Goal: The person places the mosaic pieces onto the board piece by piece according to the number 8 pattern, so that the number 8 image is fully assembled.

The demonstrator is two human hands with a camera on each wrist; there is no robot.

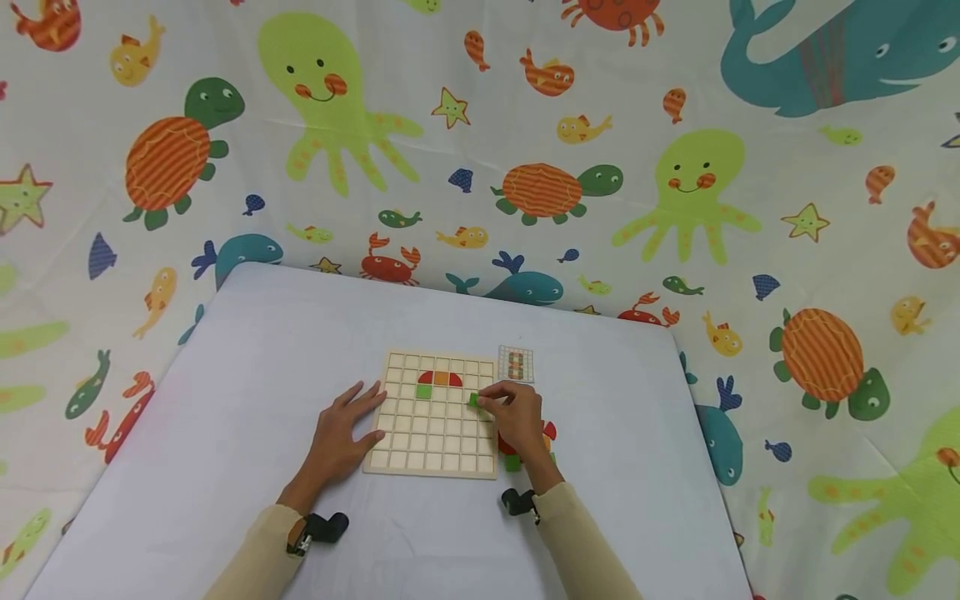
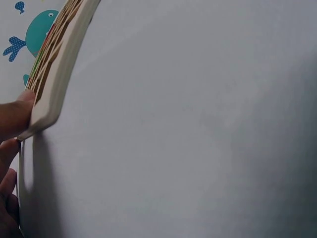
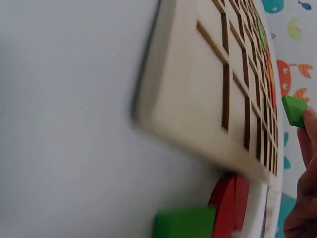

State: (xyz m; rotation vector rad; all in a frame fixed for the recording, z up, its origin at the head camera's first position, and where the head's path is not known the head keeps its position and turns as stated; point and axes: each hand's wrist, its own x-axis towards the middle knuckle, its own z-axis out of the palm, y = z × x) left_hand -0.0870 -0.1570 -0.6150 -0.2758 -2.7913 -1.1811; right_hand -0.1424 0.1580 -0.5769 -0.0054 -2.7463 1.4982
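Note:
A wooden grid board lies on the white table. My left hand rests at its left side, fingers spread, with the thumb on the board's edge in the left wrist view. Between thumb and fingertips, my right hand pinches a green square block, over the board's right part. In the upper rows sit an orange square, a red curved piece on its left and another red curved piece on its right. A green square sits below the left red one.
A small printed pattern card lies beside the board's upper right corner. Loose red, orange and green pieces, among them a green block and a red piece, lie right of the board, partly hidden by my right hand. A sea-animal cloth hangs behind the table.

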